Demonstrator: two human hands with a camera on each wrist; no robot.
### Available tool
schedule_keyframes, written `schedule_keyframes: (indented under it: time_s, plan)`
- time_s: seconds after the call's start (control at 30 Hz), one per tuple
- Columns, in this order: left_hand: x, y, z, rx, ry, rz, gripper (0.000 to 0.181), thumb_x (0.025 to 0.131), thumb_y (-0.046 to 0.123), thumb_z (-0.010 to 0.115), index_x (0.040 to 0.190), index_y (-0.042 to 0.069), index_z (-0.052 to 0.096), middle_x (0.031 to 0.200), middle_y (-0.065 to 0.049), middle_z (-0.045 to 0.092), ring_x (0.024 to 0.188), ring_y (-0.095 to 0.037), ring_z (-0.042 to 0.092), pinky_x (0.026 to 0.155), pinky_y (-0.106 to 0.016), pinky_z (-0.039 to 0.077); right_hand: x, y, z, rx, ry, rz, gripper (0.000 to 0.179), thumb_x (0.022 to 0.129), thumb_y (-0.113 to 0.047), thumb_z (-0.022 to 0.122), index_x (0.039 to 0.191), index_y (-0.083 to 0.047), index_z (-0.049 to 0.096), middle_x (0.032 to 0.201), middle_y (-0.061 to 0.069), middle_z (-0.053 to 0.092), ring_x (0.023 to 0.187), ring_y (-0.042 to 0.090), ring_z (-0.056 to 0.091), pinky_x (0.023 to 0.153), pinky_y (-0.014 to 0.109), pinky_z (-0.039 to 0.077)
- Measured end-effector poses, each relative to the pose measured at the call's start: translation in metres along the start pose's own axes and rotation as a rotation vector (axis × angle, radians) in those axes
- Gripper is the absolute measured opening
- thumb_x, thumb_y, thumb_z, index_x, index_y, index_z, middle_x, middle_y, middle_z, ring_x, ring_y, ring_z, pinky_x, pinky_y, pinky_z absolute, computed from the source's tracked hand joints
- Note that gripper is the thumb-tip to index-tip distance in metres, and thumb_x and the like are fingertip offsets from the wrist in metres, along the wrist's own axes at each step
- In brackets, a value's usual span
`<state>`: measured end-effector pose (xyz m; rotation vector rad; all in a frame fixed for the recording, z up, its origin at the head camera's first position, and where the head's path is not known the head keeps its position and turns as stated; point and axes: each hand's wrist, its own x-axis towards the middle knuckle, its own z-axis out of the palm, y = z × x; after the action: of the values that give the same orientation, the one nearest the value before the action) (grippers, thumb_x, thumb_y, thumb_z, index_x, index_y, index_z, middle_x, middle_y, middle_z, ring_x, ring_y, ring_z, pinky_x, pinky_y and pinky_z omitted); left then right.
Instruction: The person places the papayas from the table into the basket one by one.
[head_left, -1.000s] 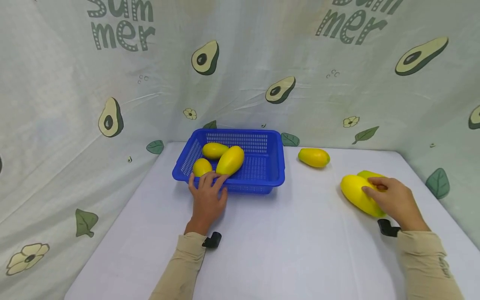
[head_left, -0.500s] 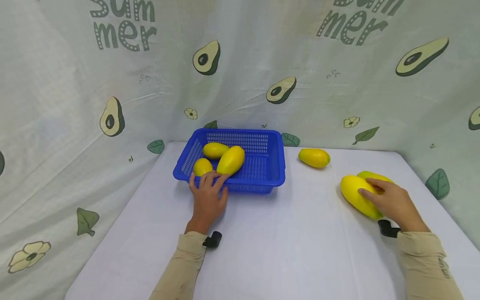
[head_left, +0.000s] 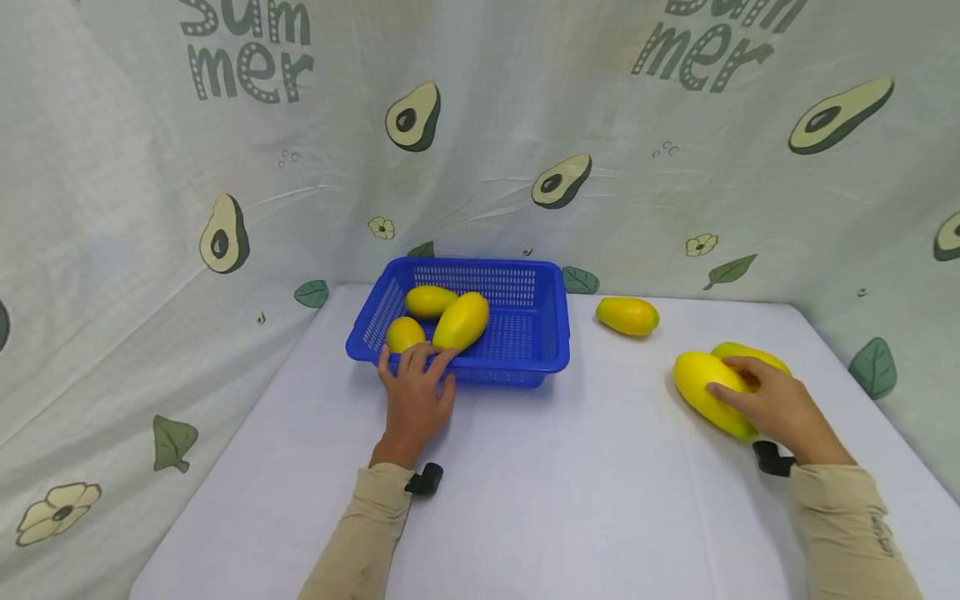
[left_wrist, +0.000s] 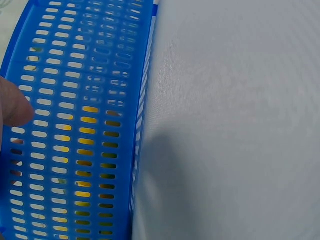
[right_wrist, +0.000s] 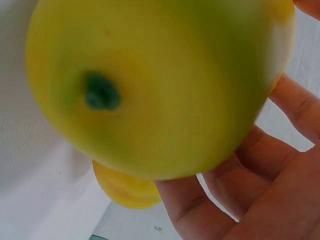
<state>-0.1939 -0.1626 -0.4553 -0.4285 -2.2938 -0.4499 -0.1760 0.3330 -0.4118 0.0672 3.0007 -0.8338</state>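
Observation:
My right hand [head_left: 780,408] grips a large yellow papaya [head_left: 711,392], thumb on its near side and fingers round the far side. In the right wrist view its green stem end [right_wrist: 102,92] faces the camera, with the fingers [right_wrist: 295,107] curled along its side. A second, greener papaya [head_left: 752,357] lies just behind, partly covered by the hand. At the front rim of a blue plastic basket [head_left: 517,365], my left hand [head_left: 416,404] holds on with fingers over the edge. The left wrist view shows its thumb [left_wrist: 15,107] against the slotted wall [left_wrist: 75,120].
Inside the basket's left half lie three yellow fruits: one at the back [head_left: 431,302], one at front left [head_left: 405,334] and a larger one [head_left: 462,322]. Another papaya [head_left: 628,317] lies right of the basket on the white table [head_left: 585,492]. A printed curtain [head_left: 480,108] hangs behind.
My right hand and the large papaya have shifted slightly left, showing more of the papaya behind. The left hand and the basket stay in place.

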Motion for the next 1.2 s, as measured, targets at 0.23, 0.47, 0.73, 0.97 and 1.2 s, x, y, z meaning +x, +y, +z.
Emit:
schedule_keyframes:
  time_s: [0.23,0.47,0.73,0.97,1.2]
  plan:
    - [0.0,-0.001,0.001,-0.009,0.013,0.01,0.033,0.087,0.013,0.07,0.12,0.017,0.071,0.115,-0.008,0.061,0.121,-0.03,0.05,0.112,-0.067,0.003,0.0,-0.004,0.004,-0.019,-0.025,-0.035,0.098,0.088,-0.065,0.062,0.148,0.008,0.035,0.143,0.04,0.034,0.118,0.054,0.037,0.096,0.074,0.031]
    - [-0.001,0.0,0.002,-0.007,0.002,0.006,0.033,0.088,0.015,0.07,0.121,0.017,0.071,0.116,-0.009,0.061,0.122,-0.03,0.05,0.111,-0.069,0.007,-0.001,-0.006,0.008,-0.03,-0.053,-0.028,0.101,0.088,-0.067,0.062,0.15,0.007,0.031,0.144,0.041,0.033,0.116,0.054,0.038,0.096,0.075,0.032]
    - [0.0,0.001,0.002,-0.003,0.0,0.01,0.033,0.088,0.015,0.07,0.121,0.017,0.071,0.116,-0.008,0.061,0.122,-0.03,0.05,0.111,-0.069,0.007,0.0,-0.004,0.009,-0.049,-0.05,-0.04,0.103,0.088,-0.064,0.064,0.15,0.009,0.027,0.143,0.042,0.033,0.113,0.054,0.04,0.094,0.074,0.033]
    - [0.001,0.0,0.002,-0.013,0.003,0.005,0.033,0.087,0.015,0.07,0.121,0.017,0.071,0.116,-0.008,0.061,0.121,-0.03,0.05,0.113,-0.066,0.002,0.002,-0.004,0.01,-0.061,-0.057,-0.04,0.106,0.087,-0.064,0.065,0.152,0.008,0.023,0.142,0.043,0.032,0.11,0.054,0.041,0.092,0.073,0.034]
    - [0.001,0.0,0.0,-0.015,0.011,0.013,0.033,0.088,0.015,0.069,0.12,0.016,0.071,0.116,-0.009,0.061,0.122,-0.031,0.05,0.113,-0.066,0.002,0.003,-0.005,0.011,-0.082,-0.062,-0.053,0.108,0.087,-0.064,0.065,0.154,0.007,0.018,0.143,0.044,0.031,0.11,0.054,0.042,0.092,0.073,0.033]
